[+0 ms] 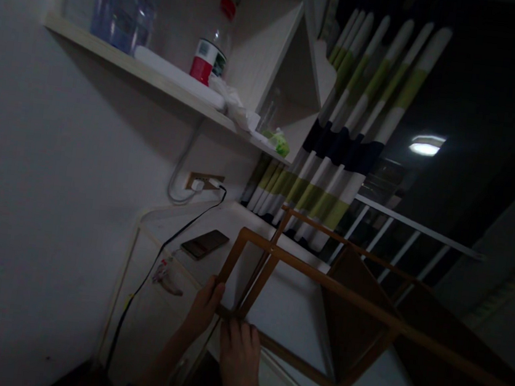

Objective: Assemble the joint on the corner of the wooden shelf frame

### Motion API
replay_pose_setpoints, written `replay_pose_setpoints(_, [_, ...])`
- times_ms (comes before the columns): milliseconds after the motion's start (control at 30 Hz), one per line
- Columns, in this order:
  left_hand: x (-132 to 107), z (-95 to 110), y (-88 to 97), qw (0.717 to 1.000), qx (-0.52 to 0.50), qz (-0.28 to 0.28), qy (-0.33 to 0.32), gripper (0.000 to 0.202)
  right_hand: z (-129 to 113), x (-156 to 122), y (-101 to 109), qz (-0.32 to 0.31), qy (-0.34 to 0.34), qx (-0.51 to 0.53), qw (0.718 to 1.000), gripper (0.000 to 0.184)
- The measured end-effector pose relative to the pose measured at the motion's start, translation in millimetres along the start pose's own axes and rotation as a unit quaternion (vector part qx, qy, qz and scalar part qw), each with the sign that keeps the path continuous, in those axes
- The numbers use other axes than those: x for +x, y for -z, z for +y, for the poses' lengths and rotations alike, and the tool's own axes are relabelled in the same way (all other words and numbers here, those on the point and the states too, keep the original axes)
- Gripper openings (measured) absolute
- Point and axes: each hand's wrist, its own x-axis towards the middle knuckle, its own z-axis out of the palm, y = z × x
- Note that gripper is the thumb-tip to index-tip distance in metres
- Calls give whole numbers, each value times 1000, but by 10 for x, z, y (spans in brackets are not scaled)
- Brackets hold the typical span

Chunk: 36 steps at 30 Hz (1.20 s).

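A brown wooden frame rack [322,275] lies tilted across the lower right of the dim view. My left hand [203,311] grips the near corner of the frame, fingers wrapped on the bar. My right hand [239,355] rests just beside it, fingers pressed on the frame's lower bar. A dark phone [204,243] lies on the white cabinet [153,292] just beyond my hands.
A wall shelf [128,63] holds a large water bottle [124,1], a red-capped bottle [213,42] and cloths. A black cable [173,239] runs down from a wall socket [203,182]. A striped curtain [343,134] hangs by the dark window with white railing [402,225].
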Motion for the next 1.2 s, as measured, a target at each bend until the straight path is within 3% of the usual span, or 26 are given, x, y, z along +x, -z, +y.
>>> replay_pose_setpoints(133, [2,15,4,1000,-2,-1,18,34,-55,-32,-36,2,13,21,1000,29])
replay_pose_setpoints(367, [13,-32,8,1000,0,-4,24,36,-83,-98,-114,-73,51,6,996,14])
replay_pose_setpoints(567, [-3,-62,8,1000,16,5,15,34,-65,-127,-85,-19,35,16,999,31])
replay_pose_setpoints(733, [-12,-1,10,1000,8,-2,10,34,-69,-124,-58,14,38,39,998,34])
replay_pose_setpoints(900, [-3,-8,5,1000,2,-16,11,32,-74,-176,-94,-19,31,20,999,37])
replay_pose_setpoints(1200, [-9,-10,6,1000,-8,-8,10,31,5,-157,2,-25,-46,2,999,50])
